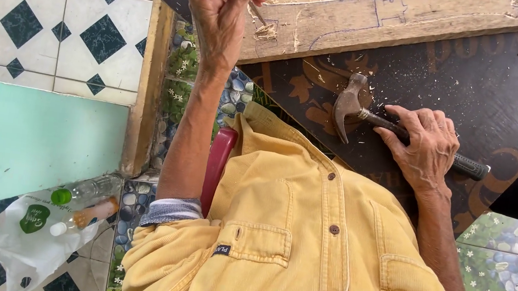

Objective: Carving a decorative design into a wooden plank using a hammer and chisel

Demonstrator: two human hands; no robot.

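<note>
Head view shows me both hands over a dark board (504,93) patterned in brown, which carries a pale plank (372,17) along its far edge; my left hand (221,9) is up at the plank's near left end, fingers pressed together, pinching a thin tool (258,14) whose tip meets a splintered notch (266,32) in the wood; what kind of tool it is I cannot tell; my right hand (426,149) lies on the board near its middle, fingers curled loosely over the handle of a claw hammer (363,111); the hammer lies flat on the board, its head just below the plank, wood chips scattered around it; off the board's left edge, on the tiled floor, a white bag (35,238) lies with bottles (86,201) on it; a yellow shirt (300,244) fills the near foreground
</note>
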